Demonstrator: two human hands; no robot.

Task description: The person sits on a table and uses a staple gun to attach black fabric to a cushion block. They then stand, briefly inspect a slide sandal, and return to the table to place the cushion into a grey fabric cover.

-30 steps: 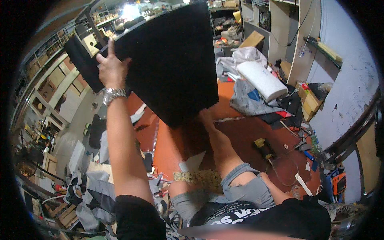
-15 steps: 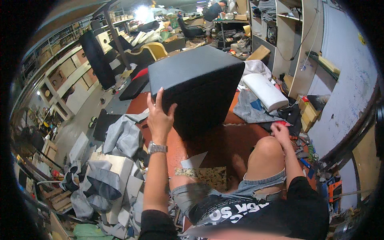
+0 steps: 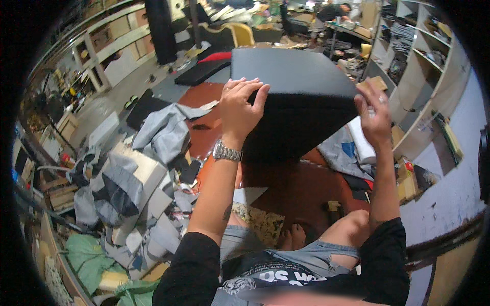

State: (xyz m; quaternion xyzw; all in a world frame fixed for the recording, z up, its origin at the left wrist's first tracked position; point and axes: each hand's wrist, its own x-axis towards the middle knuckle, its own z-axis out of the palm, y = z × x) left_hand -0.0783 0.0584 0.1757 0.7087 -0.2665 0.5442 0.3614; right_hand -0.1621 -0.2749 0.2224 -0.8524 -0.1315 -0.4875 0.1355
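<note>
A large black upholstered block (image 3: 291,74) with a smooth top stands tilted in front of me on a red-brown surface (image 3: 326,183). At its near left corner, my left hand (image 3: 242,104) grips the top edge, fingers over the rim and thumb to the side. Around the near right corner, my right hand (image 3: 374,117) is curled with thumb and fingers against the edge. The block's dark near side lies in shadow, and its underside is hidden. A speckled foam piece (image 3: 260,224) lies by my bare feet (image 3: 293,237).
Grey fabric (image 3: 163,132) and foam scraps (image 3: 143,168) are heaped on the left, with green sacking (image 3: 92,255) below. A white roll (image 3: 361,140) lies on cloth right of the block. Shelves (image 3: 423,56) line the right wall. Far back are a yellow chair (image 3: 240,35) and a person (image 3: 334,13).
My right hand has risen from beside my knee to the block's right corner. The left hand has shifted along the top edge. The block appears turned, and the view has swung.
</note>
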